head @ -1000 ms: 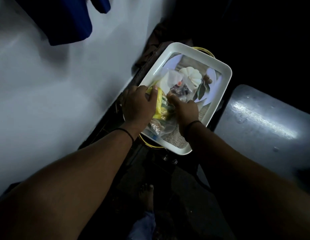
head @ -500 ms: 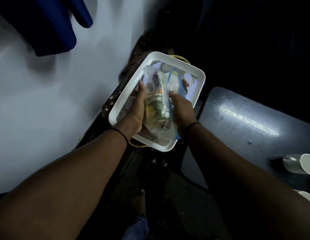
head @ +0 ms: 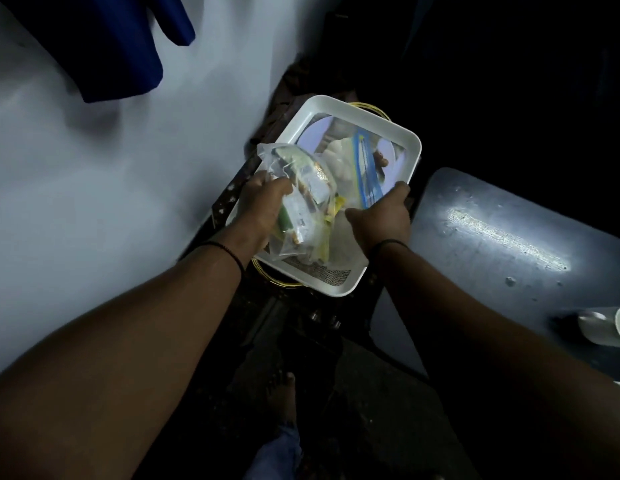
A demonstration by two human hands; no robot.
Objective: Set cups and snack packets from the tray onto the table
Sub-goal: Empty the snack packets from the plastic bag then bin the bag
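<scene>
Packets (head: pixel 298 202) upright in left hand (head: pixel 263 206), above tray (head: pixel 339 289).

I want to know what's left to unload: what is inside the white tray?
Inside the white tray a white pumpkin-shaped piece and mesh lining show. The clear snack bag in the left hand and the right hand cover the rest.

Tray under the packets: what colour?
White tray, seen from the head view, with a gold wire handle showing beneath it.

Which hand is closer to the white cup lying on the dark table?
Right. The right hand is at the tray's table-side edge, still well short of the cup. The left hand holds the snack bag on the tray's far side.
</scene>
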